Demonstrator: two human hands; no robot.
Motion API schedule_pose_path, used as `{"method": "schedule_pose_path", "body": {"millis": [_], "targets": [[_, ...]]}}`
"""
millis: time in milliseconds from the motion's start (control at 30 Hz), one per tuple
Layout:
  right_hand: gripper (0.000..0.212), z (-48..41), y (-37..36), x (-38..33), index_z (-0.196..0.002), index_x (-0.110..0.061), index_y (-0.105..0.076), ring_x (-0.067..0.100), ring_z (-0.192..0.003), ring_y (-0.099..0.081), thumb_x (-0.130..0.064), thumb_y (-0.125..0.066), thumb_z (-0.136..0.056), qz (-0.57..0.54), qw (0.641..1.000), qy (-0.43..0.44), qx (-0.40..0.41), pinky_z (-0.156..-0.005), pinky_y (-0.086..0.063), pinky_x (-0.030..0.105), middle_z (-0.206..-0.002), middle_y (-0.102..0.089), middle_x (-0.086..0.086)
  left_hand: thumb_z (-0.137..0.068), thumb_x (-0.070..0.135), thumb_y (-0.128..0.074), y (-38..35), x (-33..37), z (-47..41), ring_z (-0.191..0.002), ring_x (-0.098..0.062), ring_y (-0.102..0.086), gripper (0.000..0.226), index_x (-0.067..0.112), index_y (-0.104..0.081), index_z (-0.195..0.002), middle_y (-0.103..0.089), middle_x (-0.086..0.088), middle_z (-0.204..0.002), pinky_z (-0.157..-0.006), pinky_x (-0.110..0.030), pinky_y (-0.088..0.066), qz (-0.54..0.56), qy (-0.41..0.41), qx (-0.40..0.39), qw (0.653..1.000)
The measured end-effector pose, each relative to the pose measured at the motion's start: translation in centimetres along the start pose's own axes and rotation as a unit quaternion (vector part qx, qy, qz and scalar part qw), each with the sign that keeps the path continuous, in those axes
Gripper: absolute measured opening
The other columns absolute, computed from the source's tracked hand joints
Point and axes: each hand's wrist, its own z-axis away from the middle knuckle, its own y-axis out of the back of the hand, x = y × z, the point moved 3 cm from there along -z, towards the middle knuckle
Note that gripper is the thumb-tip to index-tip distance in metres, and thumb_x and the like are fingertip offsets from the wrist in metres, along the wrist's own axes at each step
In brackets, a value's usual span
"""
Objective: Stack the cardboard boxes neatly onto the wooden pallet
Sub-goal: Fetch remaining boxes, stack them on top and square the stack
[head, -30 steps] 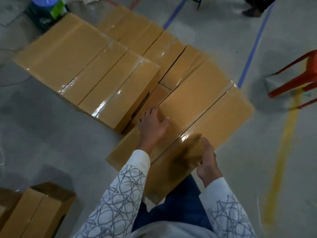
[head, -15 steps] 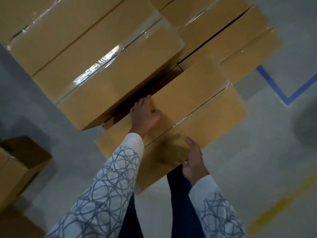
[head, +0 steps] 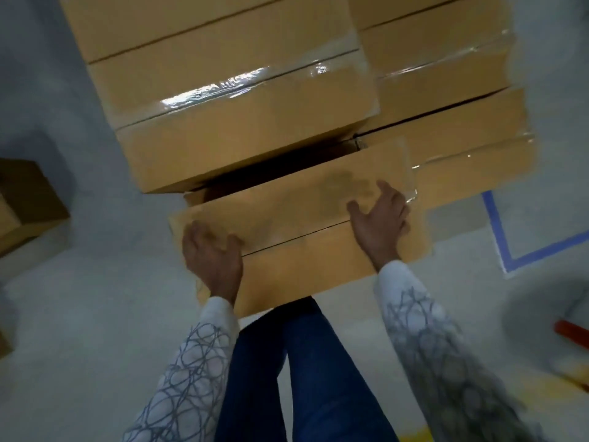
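Note:
A long cardboard box [head: 296, 224] lies low in front of me, its far edge tucked against the stacked boxes. My left hand [head: 212, 253] rests on its near left corner, blurred, thumb lying on the top face. On the right part of that top my right hand [head: 381, 215] lies flat with fingers spread. A taller stack of taped boxes [head: 229, 122] rises just behind at the left, and lower boxes [head: 452, 132] sit behind at the right. No wooden pallet shows; the boxes cover whatever is beneath them.
Another cardboard box [head: 25, 208] stands on the grey floor at the far left. Blue floor tape [head: 498, 237] forms a corner to the right of the boxes. A red chair leg [head: 570, 330] pokes in at the right edge. My legs in blue trousers [head: 302, 362] stand below the box.
My left hand slid from the box's far edge back to its near left corner. My right hand went from the near edge onto the top at the right. The view dropped closer.

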Motion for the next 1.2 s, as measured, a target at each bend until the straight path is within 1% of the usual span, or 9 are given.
{"method": "schedule_pose_path", "body": {"millis": [100, 200, 300, 400, 500, 600, 800, 967, 1200], "targets": [[0.073, -4.8, 0.9, -0.3, -0.151, -0.022, -0.039, 0.036, -0.144, -0.026, -0.043, -0.069, -0.088, 0.095, 0.994, 0.058, 0.018, -0.113, -0.023, 0.057, -0.156, -0.033, 0.012, -0.081, 0.039, -0.075, 0.2, -3.4, 0.3, -0.151, -0.036, -0.026, 0.097, 0.004, -0.028, -0.159, -0.028, -0.019, -0.165, -0.122, -0.053, -0.023, -0.001, 0.094, 0.002, 0.996], [0.086, -7.8, 1.5, 0.2, -0.151, -0.024, -0.034, 0.043, -0.149, -0.019, -0.057, -0.071, -0.081, 0.173, 0.984, 0.028, 0.014, -0.114, -0.020, 0.064, -0.162, -0.024, 0.016, -0.082, 0.041, -0.081, 0.1, -4.7, 0.2, -0.149, -0.031, -0.031, 0.101, 0.013, -0.025, -0.161, -0.032, -0.012, -0.164, -0.123, -0.050, -0.024, 0.087, 0.149, 0.000, 0.985], [0.109, -8.2, 1.6, 1.8, -0.159, -0.029, -0.020, 0.046, -0.153, -0.013, -0.078, -0.069, -0.074, 0.211, 0.977, -0.020, 0.004, -0.116, -0.010, 0.071, -0.167, -0.016, 0.018, -0.083, 0.044, -0.079, 0.6, -5.5, -0.6, -0.146, -0.028, -0.037, 0.096, 0.019, -0.027, -0.161, -0.037, -0.007, -0.161, -0.123, -0.048, -0.028, 0.162, 0.170, -0.003, 0.972], [0.113, -7.7, 0.8, 2.6, -0.160, -0.036, -0.014, 0.044, -0.148, -0.025, -0.086, -0.063, -0.071, 0.167, 0.985, -0.038, 0.006, -0.113, -0.013, 0.071, -0.165, -0.025, 0.018, -0.084, 0.041, -0.078, 1.1, -5.8, -1.4, -0.139, -0.027, -0.045, 0.087, 0.020, -0.036, -0.157, -0.045, -0.004, -0.155, -0.119, -0.046, -0.035, 0.196, 0.152, -0.001, 0.969], [0.110, -7.4, 0.1, 2.8, -0.158, -0.037, -0.018, 0.042, -0.141, -0.032, -0.086, -0.063, -0.071, 0.142, 0.989, -0.032, 0.030, -0.109, -0.020, 0.067, -0.160, -0.031, 0.016, -0.083, 0.033, -0.079, 0.7, -5.8, -2.0, -0.133, -0.024, -0.049, 0.079, 0.021, -0.042, -0.151, -0.049, -0.002, -0.149, -0.115, -0.042, -0.039, 0.214, 0.162, 0.022, 0.963], [0.110, -7.6, 0.3, 2.8, -0.157, -0.039, -0.020, 0.042, -0.140, -0.033, -0.086, -0.065, -0.069, 0.138, 0.989, -0.028, 0.037, -0.108, -0.022, 0.066, -0.158, -0.033, 0.014, -0.076, 0.037, -0.078, 0.2, -5.5, -2.1, -0.132, -0.028, -0.051, 0.082, 0.023, -0.043, -0.149, -0.051, -0.002, -0.146, -0.114, -0.047, -0.040, 0.211, 0.177, 0.047, 0.960], [0.111, -7.5, 0.9, 1.3, -0.160, -0.042, -0.014, 0.042, -0.142, -0.031, -0.083, -0.068, -0.071, 0.150, 0.989, -0.008, -0.010, -0.108, -0.021, 0.068, -0.162, -0.029, 0.013, -0.068, 0.045, -0.075, 1.7, -4.7, -2.9, -0.132, -0.036, -0.049, 0.090, 0.023, -0.042, -0.148, -0.048, -0.009, -0.147, -0.114, -0.053, -0.037, 0.151, 0.176, 0.081, 0.969], [0.110, -7.5, 0.5, -0.8, -0.161, -0.044, -0.011, 0.039, -0.141, -0.032, -0.082, -0.065, -0.074, 0.159, 0.987, 0.018, -0.027, -0.109, -0.019, 0.065, -0.161, -0.030, 0.013, -0.061, 0.051, -0.074, 3.5, -4.6, -5.4, -0.126, -0.038, -0.054, 0.085, 0.025, -0.049, -0.138, -0.054, -0.008, -0.140, -0.110, -0.058, -0.040, 0.138, 0.169, 0.102, 0.970], [0.099, -8.7, -0.1, -1.3, -0.163, -0.039, -0.013, 0.039, -0.145, -0.028, -0.065, -0.068, -0.085, 0.154, 0.985, 0.059, -0.048, -0.111, -0.021, 0.065, -0.164, -0.024, 0.010, -0.057, 0.044, -0.076, 1.9, -5.4, -7.0, -0.121, -0.039, -0.056, 0.082, 0.023, -0.051, -0.133, -0.054, -0.008, -0.137, -0.106, -0.060, -0.045, 0.155, 0.179, 0.058, 0.970]]}}
